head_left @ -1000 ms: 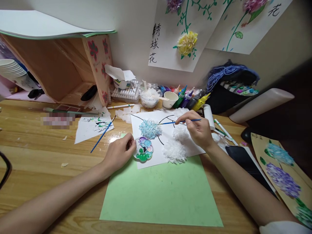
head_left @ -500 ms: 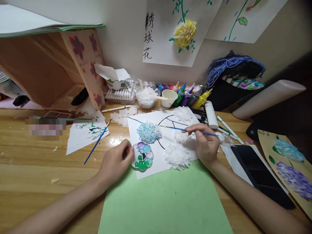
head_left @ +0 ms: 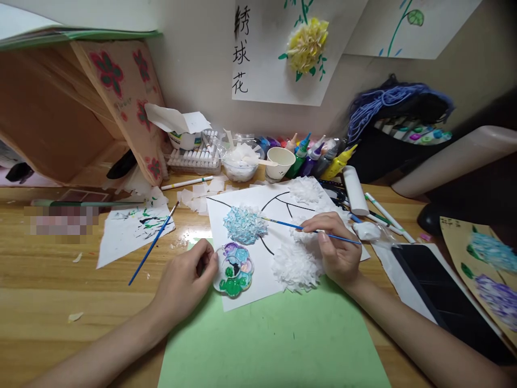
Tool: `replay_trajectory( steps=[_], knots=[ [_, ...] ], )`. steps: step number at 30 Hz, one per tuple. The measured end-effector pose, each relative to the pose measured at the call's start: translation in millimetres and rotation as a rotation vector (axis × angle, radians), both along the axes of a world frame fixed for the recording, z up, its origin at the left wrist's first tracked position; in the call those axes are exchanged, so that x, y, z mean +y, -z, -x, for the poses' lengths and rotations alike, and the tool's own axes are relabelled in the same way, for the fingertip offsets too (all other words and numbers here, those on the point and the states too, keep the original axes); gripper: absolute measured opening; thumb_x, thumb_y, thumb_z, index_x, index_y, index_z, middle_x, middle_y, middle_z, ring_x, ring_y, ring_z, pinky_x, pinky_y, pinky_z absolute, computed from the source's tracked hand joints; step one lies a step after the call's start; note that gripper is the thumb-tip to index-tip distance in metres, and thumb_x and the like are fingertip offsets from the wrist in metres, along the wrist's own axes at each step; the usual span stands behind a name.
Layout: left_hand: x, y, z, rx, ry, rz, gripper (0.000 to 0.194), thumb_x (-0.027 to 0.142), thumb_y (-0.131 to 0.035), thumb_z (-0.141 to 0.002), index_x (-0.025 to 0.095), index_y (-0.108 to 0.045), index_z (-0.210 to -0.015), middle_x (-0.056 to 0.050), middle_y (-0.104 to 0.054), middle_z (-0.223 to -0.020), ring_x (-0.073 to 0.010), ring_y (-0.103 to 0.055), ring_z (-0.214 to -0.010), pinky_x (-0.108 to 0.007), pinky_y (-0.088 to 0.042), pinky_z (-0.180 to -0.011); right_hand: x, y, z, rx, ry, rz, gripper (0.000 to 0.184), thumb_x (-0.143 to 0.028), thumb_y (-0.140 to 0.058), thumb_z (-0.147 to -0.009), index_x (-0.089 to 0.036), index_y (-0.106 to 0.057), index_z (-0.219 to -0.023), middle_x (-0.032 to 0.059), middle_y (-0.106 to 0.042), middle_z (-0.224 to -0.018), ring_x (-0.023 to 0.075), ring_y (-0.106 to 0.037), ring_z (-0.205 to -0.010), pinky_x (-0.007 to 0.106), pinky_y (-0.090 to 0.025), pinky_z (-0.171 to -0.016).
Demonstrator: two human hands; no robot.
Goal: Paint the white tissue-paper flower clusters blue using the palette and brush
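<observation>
My right hand (head_left: 339,245) is closed around a thin blue paintbrush (head_left: 285,223), its tip at the right side of a blue-tinted paper flower (head_left: 244,223). The flower sits on a white sheet (head_left: 252,293) with black branch lines. White ruffled paper flowers, one of them a large white flower (head_left: 297,267), lie on the same sheet, and my right hand partly covers another. With thumb and fingers my left hand (head_left: 189,283) pinches the left edge of a flower-shaped paint palette (head_left: 234,272) holding green, purple, blue and black paint.
A green sheet (head_left: 266,350) lies under the white one. A second paintbrush (head_left: 153,242) rests by a paint-stained paper (head_left: 121,234) at left. Behind stand a paper cup (head_left: 279,164), a bowl of white scraps (head_left: 241,164) and paint bottles (head_left: 337,163). A black tray (head_left: 444,302) lies right.
The view has shifted slightly. The brush tip stays by the blue flower's right side, and my left hand keeps hold of the palette.
</observation>
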State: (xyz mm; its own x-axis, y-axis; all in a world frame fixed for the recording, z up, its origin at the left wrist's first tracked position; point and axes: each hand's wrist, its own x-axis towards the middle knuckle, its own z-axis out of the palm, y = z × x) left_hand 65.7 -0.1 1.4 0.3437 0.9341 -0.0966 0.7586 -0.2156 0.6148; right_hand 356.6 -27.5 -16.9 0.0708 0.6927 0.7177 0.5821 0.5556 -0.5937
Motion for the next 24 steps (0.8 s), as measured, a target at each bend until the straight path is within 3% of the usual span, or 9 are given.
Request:
replay_trajectory(
  steps=[11, 24],
  knots=[
    [0.4, 0.7, -0.7, -0.004, 0.006, -0.019, 0.027, 0.043, -0.042, -0.09, 0.022, -0.047, -0.074, 0.004, -0.054, -0.059, -0.0146, -0.049, -0.054, -0.026, -0.033, -0.055, -1.2, 0.4, 1.9, -0.005, -0.012, 0.076, 0.021, -0.022, -0.047, -0.092, -0.026, -0.068, -0.092, 0.004, -0.072, -0.085, 0.023, -0.062, -0.087, 0.041, -0.05, -0.079],
    [0.4, 0.1, 0.3, 0.005, 0.016, -0.026, 0.026, 0.041, -0.041, -0.091, 0.022, -0.046, -0.075, 0.003, -0.054, -0.062, -0.0149, -0.05, -0.057, -0.027, -0.032, -0.057, 1.2, 0.7, 1.6, 0.091, -0.015, 0.03, 0.021, -0.025, -0.049, -0.092, -0.025, -0.069, -0.089, 0.004, -0.072, -0.082, 0.0228, -0.064, -0.084, 0.04, -0.051, -0.076]
  ],
)
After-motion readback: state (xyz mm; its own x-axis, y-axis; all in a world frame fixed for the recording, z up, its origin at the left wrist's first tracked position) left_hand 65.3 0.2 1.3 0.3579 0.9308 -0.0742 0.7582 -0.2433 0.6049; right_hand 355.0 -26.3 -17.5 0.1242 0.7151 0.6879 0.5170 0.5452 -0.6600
